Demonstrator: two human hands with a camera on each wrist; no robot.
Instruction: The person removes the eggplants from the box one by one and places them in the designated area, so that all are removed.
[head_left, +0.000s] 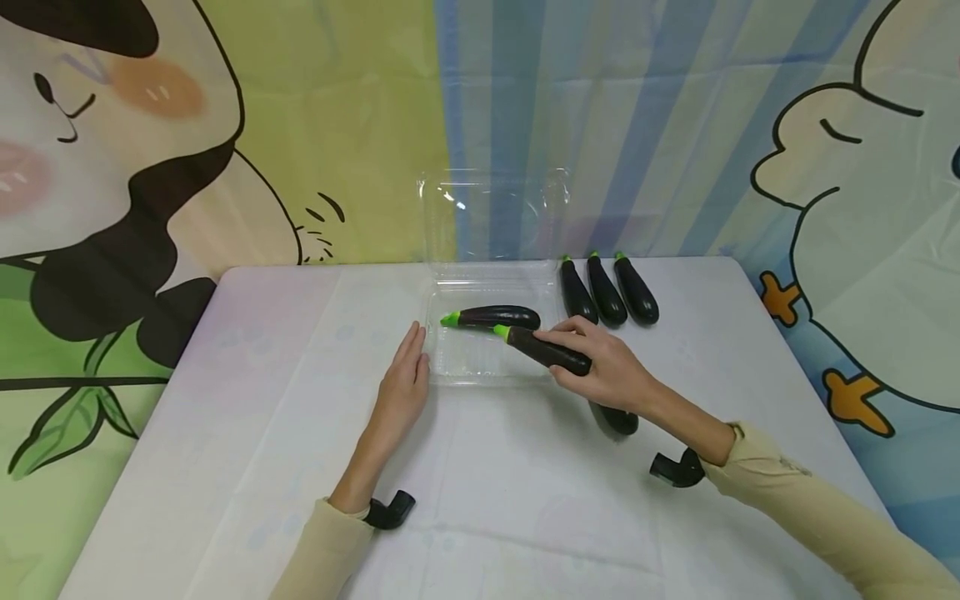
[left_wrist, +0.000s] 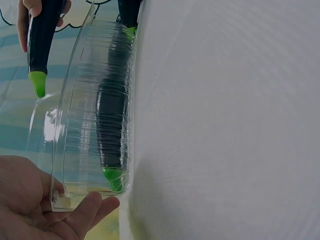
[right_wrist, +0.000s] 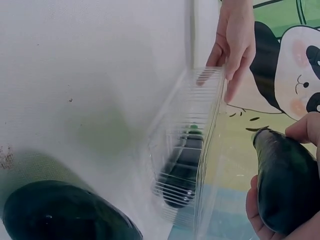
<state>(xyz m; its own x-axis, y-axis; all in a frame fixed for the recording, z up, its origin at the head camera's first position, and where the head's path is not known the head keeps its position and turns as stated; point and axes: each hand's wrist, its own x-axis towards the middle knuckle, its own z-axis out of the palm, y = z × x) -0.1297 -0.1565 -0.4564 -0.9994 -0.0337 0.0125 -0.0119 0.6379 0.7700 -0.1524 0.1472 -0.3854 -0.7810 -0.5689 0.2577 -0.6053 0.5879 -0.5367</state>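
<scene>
My right hand point(head_left: 603, 362) grips a dark eggplant point(head_left: 551, 352) with a bright green stem end, which points left over the clear plastic container point(head_left: 480, 367). Inside the container a second eggplant point(head_left: 498, 317) lies sideways near the back, its green end to the left. My left hand point(head_left: 402, 387) rests with straight fingers against the container's left side; in the left wrist view its fingertips point(left_wrist: 92, 205) touch the container's end wall. The hinged clear lid point(head_left: 491, 217) stands raised at the back. In the right wrist view the held eggplant point(right_wrist: 287, 180) shows between thumb and fingers.
Several more eggplants lie on the white table point(head_left: 300, 433): a row of three, one of them this eggplant point(head_left: 635, 290), right of the container, and another eggplant point(head_left: 618, 419) partly hidden under my right hand. A printed cloth backdrop point(head_left: 375, 125) hangs behind the table.
</scene>
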